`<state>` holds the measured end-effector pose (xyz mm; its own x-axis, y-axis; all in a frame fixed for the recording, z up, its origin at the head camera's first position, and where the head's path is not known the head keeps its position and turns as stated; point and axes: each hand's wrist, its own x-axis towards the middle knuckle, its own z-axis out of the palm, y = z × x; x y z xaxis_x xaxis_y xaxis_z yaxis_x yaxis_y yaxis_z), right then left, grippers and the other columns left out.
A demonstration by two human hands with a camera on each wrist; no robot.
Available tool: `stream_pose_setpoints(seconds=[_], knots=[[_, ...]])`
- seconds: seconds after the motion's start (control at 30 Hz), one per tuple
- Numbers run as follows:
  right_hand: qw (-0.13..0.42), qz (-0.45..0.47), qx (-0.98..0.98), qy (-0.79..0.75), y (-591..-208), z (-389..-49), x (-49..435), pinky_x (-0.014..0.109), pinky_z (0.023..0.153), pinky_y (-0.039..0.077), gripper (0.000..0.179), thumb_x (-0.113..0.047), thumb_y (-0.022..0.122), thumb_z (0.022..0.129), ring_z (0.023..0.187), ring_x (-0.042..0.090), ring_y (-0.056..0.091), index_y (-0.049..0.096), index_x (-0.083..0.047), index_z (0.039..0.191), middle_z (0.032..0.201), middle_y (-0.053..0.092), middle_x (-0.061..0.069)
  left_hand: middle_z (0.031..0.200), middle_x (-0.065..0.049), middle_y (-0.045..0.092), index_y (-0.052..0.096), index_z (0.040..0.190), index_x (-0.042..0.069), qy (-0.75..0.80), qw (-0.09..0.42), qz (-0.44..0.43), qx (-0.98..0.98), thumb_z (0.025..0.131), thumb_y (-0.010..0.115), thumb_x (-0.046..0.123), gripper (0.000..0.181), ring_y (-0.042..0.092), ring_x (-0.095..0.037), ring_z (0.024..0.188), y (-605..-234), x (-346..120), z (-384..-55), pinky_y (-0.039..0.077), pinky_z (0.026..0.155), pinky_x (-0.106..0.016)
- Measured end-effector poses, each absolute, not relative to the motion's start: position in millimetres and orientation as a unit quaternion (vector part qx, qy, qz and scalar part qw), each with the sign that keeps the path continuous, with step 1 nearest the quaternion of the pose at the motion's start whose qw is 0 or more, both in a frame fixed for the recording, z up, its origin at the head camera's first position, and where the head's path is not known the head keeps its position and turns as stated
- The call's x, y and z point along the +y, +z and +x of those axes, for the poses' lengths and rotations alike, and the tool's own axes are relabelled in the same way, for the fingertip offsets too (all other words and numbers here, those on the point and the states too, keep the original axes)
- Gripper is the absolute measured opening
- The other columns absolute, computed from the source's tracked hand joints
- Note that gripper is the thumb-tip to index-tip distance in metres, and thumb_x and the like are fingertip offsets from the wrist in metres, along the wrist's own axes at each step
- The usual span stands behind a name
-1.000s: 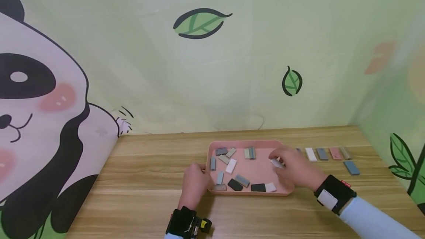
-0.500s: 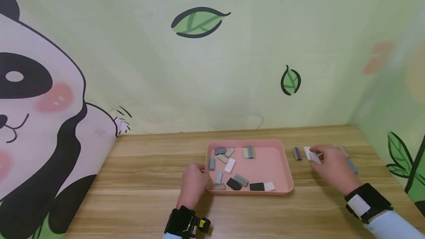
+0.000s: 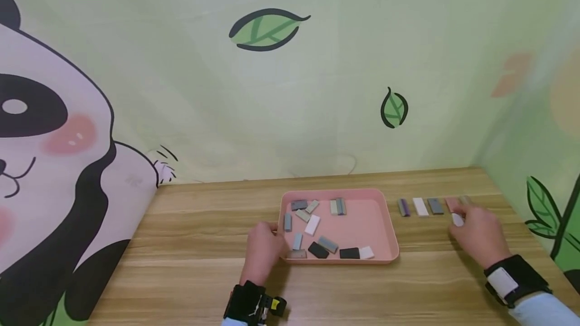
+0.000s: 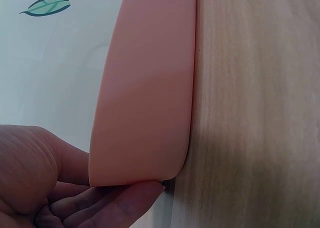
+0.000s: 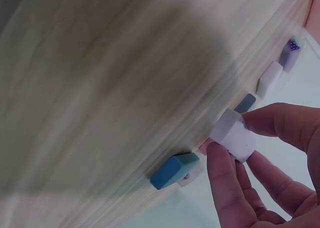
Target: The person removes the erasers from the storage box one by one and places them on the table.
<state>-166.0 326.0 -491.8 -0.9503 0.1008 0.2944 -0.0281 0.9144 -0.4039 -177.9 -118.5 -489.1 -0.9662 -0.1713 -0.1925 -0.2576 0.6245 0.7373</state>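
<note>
Panda print (image 3: 63,180): 9 o'clock of the tray (image 3: 362,225), well apart.
Left hand (image 3: 264,245): at tray's 8 o'clock corner, thumb and fingers pinching the wall.
Tray: pink, on wooden table (image 3: 181,245), blocks inside.
Tray 9 o'clock: blue-grey block (image 3: 287,222) by the wall.
Tray 10 o'clock: dark grey block (image 3: 299,205), two beige blocks (image 3: 302,215) just beside.
Tray 7 o'clock: black block (image 3: 318,250).
Tray 12 o'clock: side-by-side pair (image 3: 337,207), beige and blue-grey.
Row on table, tray's 2 to 3 o'clock: purple-marked block (image 3: 404,208), white row block (image 3: 420,207), grey row block (image 3: 435,206), pink block (image 3: 451,202) partly hidden.
Held white block (image 5: 237,138): at pink block's 5 o'clock; table contact, cannot tell.
Right hand (image 3: 480,230): tray's 3 o'clock, well apart, pinching held white block between thumb and fingertips.
Blue block (image 5: 175,170): held block's 8 o'clock in right wrist view, on table.
</note>
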Motion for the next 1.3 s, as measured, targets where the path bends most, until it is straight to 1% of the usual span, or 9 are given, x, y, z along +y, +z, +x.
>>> stream_pose_setpoints(seconds=[0.07,0.2,0.47,0.6,0.7,0.9,1.1,1.2,1.3], knots=[[0.157,-0.022,-0.966,0.204,-492.3,-165.9,326.4,0.038,0.053,0.041,0.043,-0.009,0.067,0.067,0.063,0.024,0.05,0.061,0.012,0.104,0.092,0.06,0.026,0.09,-0.01,0.057,0.066,0.107,0.003,0.418,0.052,-0.118,0.899,0.082,0.056,0.006,0.027,0.052,-0.02,0.055,-488.8,-118.5,-177.6,0.037,0.044,-0.029],[0.164,-0.024,-0.967,0.196,-493.9,-165.8,327.4,0.039,0.052,0.041,0.042,-0.008,0.068,0.066,0.061,0.024,0.049,0.061,0.012,0.102,0.089,0.06,0.026,0.091,-0.01,0.057,0.066,0.108,0.003,0.42,0.055,-0.125,0.897,0.082,0.056,0.007,0.028,0.052,-0.02,0.055,-487.9,-118.1,-177.6,0.038,0.044,-0.03],[0.163,-0.015,-0.969,0.182,-498.7,-168.4,329.2,0.042,0.052,0.04,0.039,-0.007,0.07,0.065,0.059,0.023,0.047,0.062,0.012,0.098,0.083,0.059,0.024,0.096,-0.007,0.059,0.067,0.109,0.005,0.404,0.058,-0.129,0.904,0.081,0.058,0.006,0.029,0.054,-0.019,0.069,-486.4,-117.7,-179.4,0.042,0.051,-0.03],[0.16,-0.015,-0.971,0.178,-501.2,-169.9,330.2,0.042,0.053,0.04,0.038,-0.007,0.069,0.066,0.059,0.023,0.046,0.062,0.012,0.098,0.083,0.059,0.025,0.096,-0.008,0.059,0.067,0.108,0.005,0.404,0.057,-0.129,0.904,0.081,0.058,0.007,0.029,0.054,-0.019,0.068,-487.0,-117.9,-179.3,0.043,0.052,-0.03],[0.156,-0.016,-0.972,0.176,-502.4,-170.1,330.8,0.043,0.053,0.04,0.038,-0.008,0.069,0.066,0.059,0.023,0.045,0.062,0.012,0.097,0.082,0.059,0.024,0.095,-0.009,0.059,0.066,0.109,0.005,0.412,0.06,-0.131,0.9,0.082,0.058,0.008,0.028,0.054,-0.019,0.064,-486.8,-117.8,-178.6,0.043,0.05,-0.03],[0.144,-0.018,-0.974,0.175,-502.2,-169.6,330.8,0.042,0.052,0.041,0.034,-0.008,0.068,0.067,0.057,0.022,0.046,0.062,0.011,0.094,0.077,0.059,0.02,0.094,-0.009,0.058,0.066,0.11,0.004,0.419,0.062,-0.127,0.897,0.083,0.058,0.009,0.028,0.054,-0.018,0.061,-487.2,-118.1,-178.1,0.043,0.049,-0.03],[0.153,-0.009,-0.973,0.17,-500.3,-169.0,330.3,0.042,0.05,0.04,0.028,-0.008,0.067,0.066,0.055,0.022,0.046,0.063,0.009,0.088,0.069,0.056,0.015,0.092,-0.009,0.058,0.066,0.109,0.005,0.419,0.06,-0.126,0.897,0.084,0.059,0.01,0.027,0.055,-0.019,0.063,-487.6,-118.2,-178.5,0.043,0.051,-0.03],[0.149,-0.011,-0.974,0.172,-498.9,-168.5,329.4,0.04,0.049,0.039,0.03,-0.01,0.067,0.067,0.054,0.021,0.045,0.064,0.009,0.09,0.069,0.056,0.013,0.092,-0.008,0.059,0.066,0.108,0.004,0.414,0.056,-0.122,0.901,0.084,0.059,0.009,0.026,0.055,-0.018,0.064,-487.4,-118.2,-178.5,0.043,0.051,-0.03],[0.142,-0.016,-0.975,0.169,-495.0,-168.3,326.7,0.036,0.046,0.035,0.032,-0.013,0.065,0.069,0.052,0.02,0.042,0.064,0.008,0.093,0.066,0.053,0.01,0.092,-0.007,0.059,0.066,0.108,0.004,0.415,0.059,-0.124,0.9,0.084,0.06,0.009,0.026,0.055,-0.018,0.065,-486.9,-118.1,-178.0,0.043,0.051,-0.03]])
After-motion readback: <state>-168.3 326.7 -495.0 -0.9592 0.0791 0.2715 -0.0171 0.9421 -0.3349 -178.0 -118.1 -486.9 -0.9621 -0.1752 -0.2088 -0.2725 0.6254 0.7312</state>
